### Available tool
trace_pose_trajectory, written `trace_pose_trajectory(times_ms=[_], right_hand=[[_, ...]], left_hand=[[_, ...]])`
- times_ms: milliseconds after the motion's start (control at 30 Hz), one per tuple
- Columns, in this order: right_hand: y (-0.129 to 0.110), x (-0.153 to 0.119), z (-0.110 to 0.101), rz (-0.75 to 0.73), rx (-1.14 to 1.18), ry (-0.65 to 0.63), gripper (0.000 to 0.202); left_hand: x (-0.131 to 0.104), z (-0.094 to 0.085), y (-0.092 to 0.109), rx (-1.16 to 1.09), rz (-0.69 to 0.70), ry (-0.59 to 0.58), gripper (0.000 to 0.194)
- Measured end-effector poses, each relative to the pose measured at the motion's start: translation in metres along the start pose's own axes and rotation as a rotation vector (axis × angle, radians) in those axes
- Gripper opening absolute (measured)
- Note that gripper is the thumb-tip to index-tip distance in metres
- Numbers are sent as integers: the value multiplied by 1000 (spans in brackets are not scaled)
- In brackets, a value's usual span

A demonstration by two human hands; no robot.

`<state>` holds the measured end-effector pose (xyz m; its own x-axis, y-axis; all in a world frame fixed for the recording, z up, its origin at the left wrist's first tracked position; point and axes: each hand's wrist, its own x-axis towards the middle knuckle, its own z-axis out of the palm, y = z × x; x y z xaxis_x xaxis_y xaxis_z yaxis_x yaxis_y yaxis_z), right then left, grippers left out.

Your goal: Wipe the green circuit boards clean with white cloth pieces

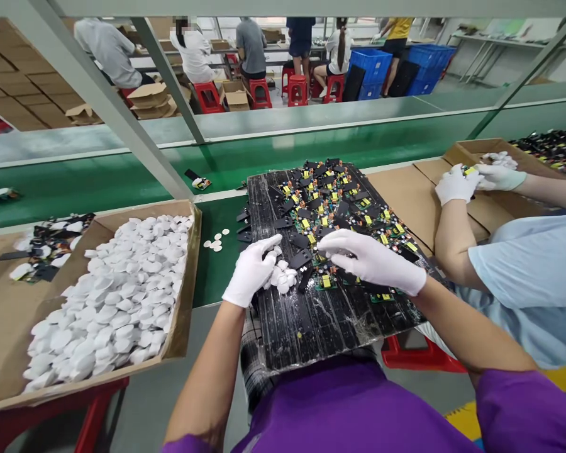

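Note:
My left hand, in a white glove, is beside a small heap of white rounded pieces on the black board. Its thumb and forefinger are apart; the other fingers are partly hidden. My right hand, also gloved, hovers over the circuit boards with its fingers stretched out and thumb apart, and nothing shows in its grasp. Many small circuit boards with yellow parts and black plastic plates cover the board's far and right areas. The black board rests at my lap, against the green bench.
On the left is a carton full of white pieces. Small pale discs and a single circuit board lie on the green bench. At right, a co-worker's gloved hands hold a part. A metal post rises ahead.

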<state>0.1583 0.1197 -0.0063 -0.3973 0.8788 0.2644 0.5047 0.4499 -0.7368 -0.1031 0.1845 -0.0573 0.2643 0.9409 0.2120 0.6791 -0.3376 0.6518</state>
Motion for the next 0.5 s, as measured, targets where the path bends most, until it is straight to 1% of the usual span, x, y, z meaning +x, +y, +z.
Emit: trace_pose_trajectory(times_ms=[67, 133, 200, 233, 300, 367, 433, 500], right_hand=[[1, -20, 1, 106, 61, 72, 30], [3, -38, 3, 237, 146, 140, 34], [3, -54, 7, 352, 224, 175, 35], [3, -60, 9, 394, 262, 191, 34], [3, -70, 15, 452, 320, 244, 34], [4, -78, 22, 476, 327, 308, 33], [6, -85, 29, 455, 286, 381, 32], [9, -90, 36, 398, 223, 458, 33]], left_hand=[[-2, -1, 13, 29, 98, -8, 35], [-9, 2, 31, 124, 285, -54, 32], [-17, 9, 50, 278, 472, -146, 42], [-21, 14, 59, 358, 526, -196, 48], [-27, 24, 74, 502, 552, -268, 56], [-29, 32, 85, 587, 527, -318, 55], [-28, 34, 90, 612, 494, -350, 50], [-25, 31, 91, 580, 475, -363, 44]])
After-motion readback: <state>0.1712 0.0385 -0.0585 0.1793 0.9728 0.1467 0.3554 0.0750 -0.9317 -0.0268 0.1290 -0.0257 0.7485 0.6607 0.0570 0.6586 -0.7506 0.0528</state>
